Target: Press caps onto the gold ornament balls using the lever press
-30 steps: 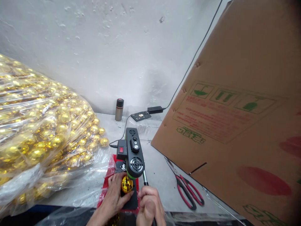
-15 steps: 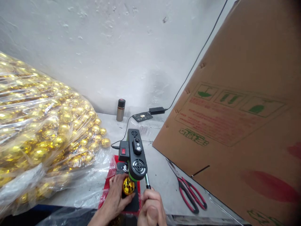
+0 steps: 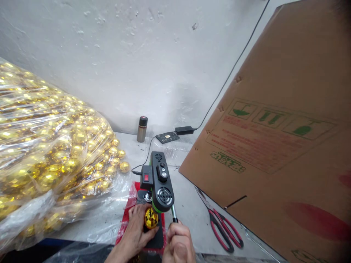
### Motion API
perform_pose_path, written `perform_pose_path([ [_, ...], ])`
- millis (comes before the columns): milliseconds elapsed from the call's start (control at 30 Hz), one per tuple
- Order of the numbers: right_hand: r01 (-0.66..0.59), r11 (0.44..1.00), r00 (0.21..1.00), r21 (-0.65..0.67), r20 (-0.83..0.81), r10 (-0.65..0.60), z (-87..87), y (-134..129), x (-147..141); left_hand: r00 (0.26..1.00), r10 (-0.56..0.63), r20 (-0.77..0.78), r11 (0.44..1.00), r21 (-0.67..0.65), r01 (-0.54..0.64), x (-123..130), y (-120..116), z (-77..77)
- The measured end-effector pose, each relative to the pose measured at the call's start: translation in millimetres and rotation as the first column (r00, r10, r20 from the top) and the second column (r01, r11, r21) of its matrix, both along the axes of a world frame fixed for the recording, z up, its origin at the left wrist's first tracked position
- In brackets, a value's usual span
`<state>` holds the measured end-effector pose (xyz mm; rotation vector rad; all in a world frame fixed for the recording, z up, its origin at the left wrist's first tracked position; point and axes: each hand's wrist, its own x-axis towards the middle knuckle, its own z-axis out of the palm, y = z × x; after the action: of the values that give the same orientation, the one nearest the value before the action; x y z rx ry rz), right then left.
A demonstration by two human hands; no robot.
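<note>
My left hand (image 3: 137,228) is curled round a shiny gold faceted ball (image 3: 151,218), with the fingers behind it and the thumb along its near side. The ball rests on the dark base of a small black press-like machine (image 3: 162,182), just in front of the machine's head. A metal lever with a black grip (image 3: 174,215) sticks out from the machine's right side. My right hand (image 3: 178,241) is closed in a fist around that lever's end. A red sheet (image 3: 123,223) lies under the base.
A clear plastic bag full of gold balls (image 3: 55,153) fills the left. Red-handled scissors (image 3: 225,228) lie beside a large cardboard box (image 3: 263,146) on the right. Behind the machine are a dark-capped bottle (image 3: 142,129), a phone (image 3: 167,137) and a cabled power adapter (image 3: 184,130).
The whole view has shifted slightly. Both hands keep their grips, and the gold ball looks turned a little under my left hand, with a dark spot now showing on top.
</note>
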<state>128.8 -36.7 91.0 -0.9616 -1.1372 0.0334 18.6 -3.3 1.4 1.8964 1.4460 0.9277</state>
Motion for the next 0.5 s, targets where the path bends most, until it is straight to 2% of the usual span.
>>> perform_pose_path([
  [133,-0.001,0.993,0.997,0.121,0.081,-0.009,-2.8,7.3,7.8,1.0,0.012,-0.008,1.0,0.014,-0.012,1.2,-0.3,-1.2],
  [367,-0.018,0.993,0.994,0.119,0.105,0.006,-7.1,7.6,12.5,1.0,0.02,-0.012,0.999,0.04,-0.019,2.0,-1.2,-2.7],
  [500,-0.057,0.997,0.995,0.056,0.079,0.052,-8.6,4.2,13.3,0.999,0.029,-0.017,0.999,0.04,-0.028,3.4,-1.1,-3.7],
])
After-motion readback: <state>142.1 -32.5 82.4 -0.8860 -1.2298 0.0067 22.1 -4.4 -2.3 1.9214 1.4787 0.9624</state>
